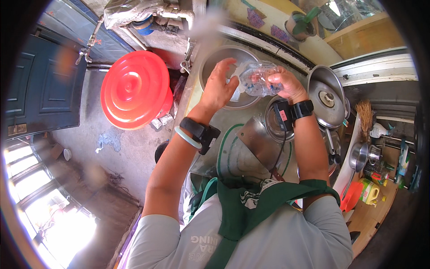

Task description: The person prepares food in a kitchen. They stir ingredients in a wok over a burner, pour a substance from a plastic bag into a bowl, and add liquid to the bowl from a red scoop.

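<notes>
My right hand (287,84) grips a crinkled piece of clear plastic (257,77), perhaps a bag or a soft bottle, with fingers showing through it. The plastic is above a round stainless-steel basin (215,50). At its other end is my left hand (218,84), over the left part of the basin, thumb and fingers spread. Whether its thumb touches the plastic cannot be seen. A cleaver (257,143) with a broad steel blade lies on a glass board (231,161) with green curved lines. Beside it, under my right wrist, is a metal bowl (270,126).
A red plastic lid (129,85) covers a red bucket on the floor at left. A steel wok (312,79) with a metal lid (327,104) stands at right. Further right are a saucepan (358,156), a straw brush (363,112) and a yellow oil jug (369,191). A window ledge runs behind.
</notes>
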A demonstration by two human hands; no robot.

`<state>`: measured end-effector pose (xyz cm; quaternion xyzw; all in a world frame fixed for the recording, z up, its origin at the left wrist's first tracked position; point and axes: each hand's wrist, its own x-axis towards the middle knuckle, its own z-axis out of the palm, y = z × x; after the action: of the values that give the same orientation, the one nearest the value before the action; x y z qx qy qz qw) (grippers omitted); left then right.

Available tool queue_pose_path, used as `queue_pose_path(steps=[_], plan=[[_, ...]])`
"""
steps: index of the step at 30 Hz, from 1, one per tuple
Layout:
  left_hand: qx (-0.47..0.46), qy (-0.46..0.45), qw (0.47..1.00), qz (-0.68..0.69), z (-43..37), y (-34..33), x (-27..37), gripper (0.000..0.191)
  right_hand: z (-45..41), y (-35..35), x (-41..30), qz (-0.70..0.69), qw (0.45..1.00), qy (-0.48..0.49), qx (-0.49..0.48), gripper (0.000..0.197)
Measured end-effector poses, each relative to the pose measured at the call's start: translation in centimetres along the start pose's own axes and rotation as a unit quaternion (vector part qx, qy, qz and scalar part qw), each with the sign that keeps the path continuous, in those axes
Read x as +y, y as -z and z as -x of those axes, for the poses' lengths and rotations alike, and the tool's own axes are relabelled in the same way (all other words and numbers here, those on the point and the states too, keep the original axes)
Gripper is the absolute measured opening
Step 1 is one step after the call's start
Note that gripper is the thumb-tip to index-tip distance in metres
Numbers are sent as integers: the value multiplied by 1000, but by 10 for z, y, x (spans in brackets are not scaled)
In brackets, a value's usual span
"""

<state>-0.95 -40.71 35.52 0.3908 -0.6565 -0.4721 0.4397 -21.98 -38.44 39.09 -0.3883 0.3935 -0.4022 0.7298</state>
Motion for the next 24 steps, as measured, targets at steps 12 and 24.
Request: queue_pose_path(steps=[12, 24], plan=[[-28, 72, 995, -67, -15, 12, -14, 25, 12, -17, -26, 283, 953, -83, -68, 17], [-86, 126, 983, -104, -6, 13, -25, 51, 21, 25, -9, -38, 997, 60, 36, 27]])
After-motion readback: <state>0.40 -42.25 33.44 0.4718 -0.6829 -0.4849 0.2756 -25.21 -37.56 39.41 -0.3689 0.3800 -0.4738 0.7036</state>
